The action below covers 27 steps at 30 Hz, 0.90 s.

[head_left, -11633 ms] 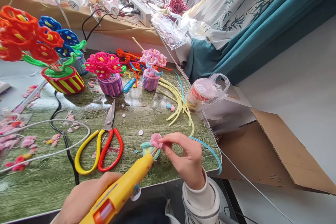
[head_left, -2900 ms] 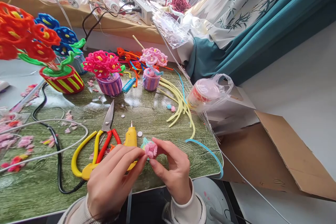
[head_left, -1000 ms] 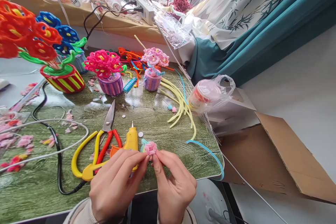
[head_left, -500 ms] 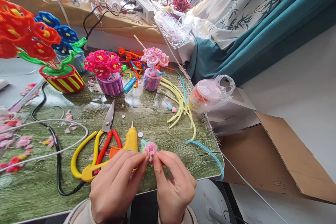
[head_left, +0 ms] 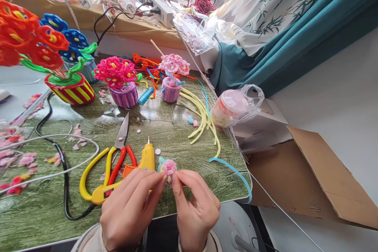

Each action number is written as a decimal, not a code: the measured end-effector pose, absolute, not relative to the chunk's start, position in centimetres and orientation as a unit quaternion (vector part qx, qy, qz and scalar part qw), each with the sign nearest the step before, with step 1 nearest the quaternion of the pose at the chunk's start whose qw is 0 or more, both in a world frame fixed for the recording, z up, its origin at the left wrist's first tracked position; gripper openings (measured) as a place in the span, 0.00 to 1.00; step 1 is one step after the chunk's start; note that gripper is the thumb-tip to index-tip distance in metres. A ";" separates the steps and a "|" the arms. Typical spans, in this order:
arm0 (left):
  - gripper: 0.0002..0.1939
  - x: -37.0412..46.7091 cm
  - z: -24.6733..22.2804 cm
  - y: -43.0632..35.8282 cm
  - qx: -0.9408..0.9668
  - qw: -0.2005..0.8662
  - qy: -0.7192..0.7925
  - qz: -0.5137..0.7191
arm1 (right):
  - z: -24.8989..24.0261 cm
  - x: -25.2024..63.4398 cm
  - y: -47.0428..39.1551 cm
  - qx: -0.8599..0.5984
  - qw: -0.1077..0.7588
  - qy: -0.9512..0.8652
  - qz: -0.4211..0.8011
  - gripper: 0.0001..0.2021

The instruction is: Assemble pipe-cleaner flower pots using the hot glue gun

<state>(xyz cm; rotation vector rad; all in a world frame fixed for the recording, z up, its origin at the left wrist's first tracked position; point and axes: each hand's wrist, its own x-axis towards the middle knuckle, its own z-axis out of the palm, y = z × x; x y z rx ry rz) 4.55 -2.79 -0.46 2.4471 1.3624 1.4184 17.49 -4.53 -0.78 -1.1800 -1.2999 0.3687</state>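
Between my fingertips, close to the table's front edge, is a small pink fuzzy piece (head_left: 169,167) that looks like a pipe-cleaner flower. My left hand (head_left: 132,201) pinches its left side, and my right hand (head_left: 196,204) pinches the right side. Just behind it shows a mint-green fuzzy piece (head_left: 161,160), partly covered. A yellow hot glue gun (head_left: 147,158) lies left of the flower, its lower part hidden behind my left hand. Beside the gun, scissors (head_left: 121,139) with red and yellow handles rest with their blades pointing away.
Potted pipe-cleaner flowers stand at the back, including a magenta one (head_left: 124,94) and a pale pink one (head_left: 171,88). Yellow pipe cleaners (head_left: 203,118) and a bagged tub (head_left: 230,106) lie right. A black cable (head_left: 65,181) runs left. An open cardboard box (head_left: 283,181) sits beyond the right edge.
The pink piece has tipped very slightly between my fingertips. Both hands keep nearly the same place and grip.
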 end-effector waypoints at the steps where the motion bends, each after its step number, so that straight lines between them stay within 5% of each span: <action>1: 0.08 4.6 -0.5 -2.8 0.779 0.001 0.437 0.450 | -0.8 17.5 -4.5 -0.513 0.623 -0.566 0.167 0.08; 15: 0.05 4.2 -0.3 -2.7 0.779 0.006 0.444 0.443 | -1.9 21.0 -2.5 -0.466 0.531 -0.604 0.369 0.18; 27: 0.08 4.9 0.2 -3.1 0.733 0.073 0.483 0.474 | -1.8 20.8 -1.7 -0.431 0.546 -0.602 0.393 0.12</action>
